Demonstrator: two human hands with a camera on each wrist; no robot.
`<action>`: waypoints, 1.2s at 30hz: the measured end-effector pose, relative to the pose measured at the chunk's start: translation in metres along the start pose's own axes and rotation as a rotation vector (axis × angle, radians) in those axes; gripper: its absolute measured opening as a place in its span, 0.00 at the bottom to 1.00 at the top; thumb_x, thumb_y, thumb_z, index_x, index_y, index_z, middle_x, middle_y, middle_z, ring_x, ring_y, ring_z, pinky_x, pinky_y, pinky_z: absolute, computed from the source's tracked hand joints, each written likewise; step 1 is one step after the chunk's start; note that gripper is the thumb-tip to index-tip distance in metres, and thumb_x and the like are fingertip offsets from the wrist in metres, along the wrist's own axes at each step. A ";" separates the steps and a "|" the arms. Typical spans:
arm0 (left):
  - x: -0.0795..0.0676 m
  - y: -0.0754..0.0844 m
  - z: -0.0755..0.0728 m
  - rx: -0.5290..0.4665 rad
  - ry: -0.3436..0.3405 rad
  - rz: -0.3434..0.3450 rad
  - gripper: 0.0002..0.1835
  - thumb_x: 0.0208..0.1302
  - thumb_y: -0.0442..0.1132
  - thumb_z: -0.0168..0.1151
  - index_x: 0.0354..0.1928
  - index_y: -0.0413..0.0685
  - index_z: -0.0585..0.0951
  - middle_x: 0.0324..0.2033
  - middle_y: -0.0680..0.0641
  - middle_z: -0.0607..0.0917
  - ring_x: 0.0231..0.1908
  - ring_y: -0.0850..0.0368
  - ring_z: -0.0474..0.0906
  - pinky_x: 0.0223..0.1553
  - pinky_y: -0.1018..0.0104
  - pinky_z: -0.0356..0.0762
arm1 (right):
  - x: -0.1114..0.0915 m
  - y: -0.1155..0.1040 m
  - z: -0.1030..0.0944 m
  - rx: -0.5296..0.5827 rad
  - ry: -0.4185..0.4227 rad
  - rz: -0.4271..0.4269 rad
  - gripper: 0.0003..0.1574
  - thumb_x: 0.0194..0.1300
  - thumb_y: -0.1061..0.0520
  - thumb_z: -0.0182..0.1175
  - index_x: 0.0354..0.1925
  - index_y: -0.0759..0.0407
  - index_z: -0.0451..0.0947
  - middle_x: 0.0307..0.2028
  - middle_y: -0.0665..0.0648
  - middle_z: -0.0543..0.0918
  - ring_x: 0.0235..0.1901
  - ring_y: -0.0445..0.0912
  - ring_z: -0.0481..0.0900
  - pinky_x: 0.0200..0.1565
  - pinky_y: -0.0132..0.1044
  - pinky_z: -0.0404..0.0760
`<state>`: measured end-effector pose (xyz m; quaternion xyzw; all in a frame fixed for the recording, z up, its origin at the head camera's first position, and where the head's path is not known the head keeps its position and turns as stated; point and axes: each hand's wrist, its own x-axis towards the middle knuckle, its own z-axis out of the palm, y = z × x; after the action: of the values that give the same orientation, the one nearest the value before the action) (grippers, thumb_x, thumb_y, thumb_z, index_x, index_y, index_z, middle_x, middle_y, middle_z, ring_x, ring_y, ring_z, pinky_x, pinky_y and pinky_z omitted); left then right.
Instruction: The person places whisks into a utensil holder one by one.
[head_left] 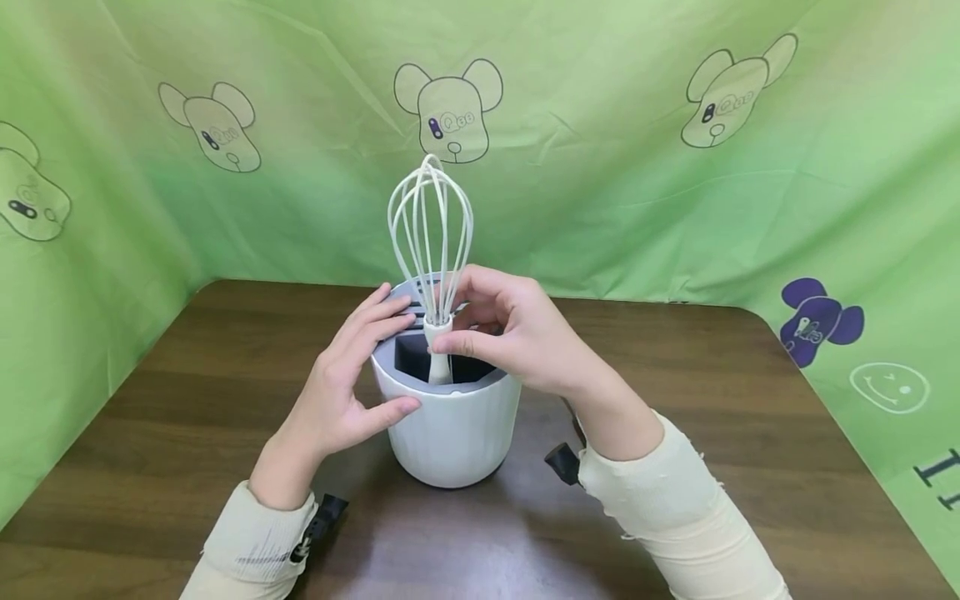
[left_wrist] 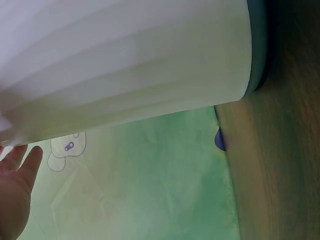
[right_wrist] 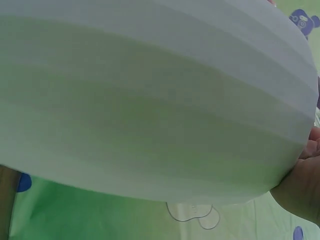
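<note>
A white whisk (head_left: 438,350) stands upright, wires up, its handle's lower end inside the dark opening of a white utensil holder (head_left: 450,437) with a grey top. My right hand (head_left: 517,329) pinches the whisk's handle between thumb and fingers, just below the wires. On the holder's left side, my left hand (head_left: 337,379) rests with fingers spread on the grey rim and thumb against the front wall. The left wrist view shows the holder's pale side (left_wrist: 135,65) with left fingertips at its edge. In the right wrist view the ribbed wall (right_wrist: 150,110) fills most of the picture.
The holder stands on a brown wooden table (head_left: 637,517). Behind and at both sides hangs a green cloth (head_left: 585,208) printed with cartoon animal heads. Small black devices (head_left: 322,521) are strapped at both wrists over cream sleeves (head_left: 690,500).
</note>
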<state>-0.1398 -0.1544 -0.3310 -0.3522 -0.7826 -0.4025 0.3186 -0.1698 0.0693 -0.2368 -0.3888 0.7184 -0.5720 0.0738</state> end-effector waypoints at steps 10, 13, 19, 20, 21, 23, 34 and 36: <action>0.002 -0.001 -0.002 -0.001 -0.020 -0.026 0.39 0.62 0.66 0.60 0.61 0.38 0.75 0.65 0.40 0.75 0.74 0.43 0.59 0.75 0.59 0.60 | -0.003 0.004 0.000 -0.147 -0.071 0.027 0.14 0.56 0.65 0.71 0.41 0.60 0.79 0.34 0.54 0.85 0.33 0.45 0.85 0.36 0.37 0.84; 0.003 -0.001 -0.003 0.008 -0.019 -0.025 0.40 0.62 0.66 0.60 0.60 0.38 0.76 0.65 0.40 0.75 0.74 0.43 0.59 0.75 0.59 0.60 | -0.003 0.004 0.000 -0.198 -0.103 0.021 0.14 0.56 0.63 0.72 0.39 0.58 0.78 0.30 0.52 0.84 0.31 0.43 0.83 0.34 0.35 0.82; 0.001 -0.001 -0.003 0.014 -0.021 -0.029 0.40 0.62 0.67 0.60 0.62 0.40 0.75 0.66 0.41 0.75 0.74 0.41 0.59 0.75 0.57 0.59 | -0.004 0.004 0.002 -0.277 -0.139 0.007 0.14 0.57 0.60 0.73 0.38 0.55 0.78 0.26 0.48 0.82 0.29 0.40 0.80 0.32 0.33 0.80; 0.001 -0.001 -0.003 0.012 -0.024 -0.031 0.40 0.62 0.67 0.60 0.62 0.40 0.75 0.66 0.41 0.75 0.74 0.42 0.59 0.75 0.57 0.59 | -0.005 0.005 0.002 -0.285 -0.140 0.007 0.14 0.57 0.60 0.73 0.38 0.54 0.77 0.26 0.48 0.82 0.29 0.40 0.80 0.32 0.33 0.80; 0.000 -0.001 -0.002 0.013 -0.028 -0.036 0.40 0.62 0.67 0.60 0.62 0.41 0.75 0.66 0.41 0.75 0.74 0.42 0.59 0.75 0.58 0.59 | -0.006 0.005 0.002 -0.289 -0.141 0.009 0.13 0.57 0.60 0.73 0.38 0.54 0.77 0.27 0.48 0.82 0.29 0.40 0.80 0.32 0.33 0.80; 0.000 -0.001 -0.002 0.018 -0.033 -0.042 0.40 0.62 0.67 0.59 0.62 0.41 0.75 0.65 0.42 0.75 0.75 0.44 0.59 0.75 0.59 0.60 | -0.006 0.005 0.002 -0.288 -0.142 0.013 0.13 0.57 0.61 0.72 0.37 0.55 0.78 0.28 0.48 0.82 0.29 0.40 0.80 0.33 0.33 0.80; 0.000 0.000 -0.003 0.022 -0.023 -0.039 0.39 0.62 0.67 0.59 0.63 0.42 0.75 0.65 0.43 0.75 0.75 0.45 0.59 0.75 0.58 0.60 | -0.006 0.003 0.002 -0.289 -0.165 -0.007 0.17 0.56 0.59 0.74 0.43 0.55 0.79 0.28 0.47 0.84 0.30 0.38 0.82 0.33 0.33 0.80; 0.000 0.000 -0.003 0.024 -0.027 -0.047 0.40 0.62 0.68 0.59 0.63 0.43 0.75 0.64 0.43 0.76 0.75 0.45 0.59 0.75 0.56 0.61 | -0.007 0.003 0.002 -0.300 -0.160 -0.005 0.17 0.55 0.58 0.74 0.42 0.54 0.79 0.28 0.46 0.84 0.31 0.38 0.82 0.33 0.33 0.80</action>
<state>-0.1392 -0.1569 -0.3300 -0.3351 -0.7998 -0.3956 0.3026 -0.1655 0.0722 -0.2422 -0.4415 0.7866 -0.4258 0.0707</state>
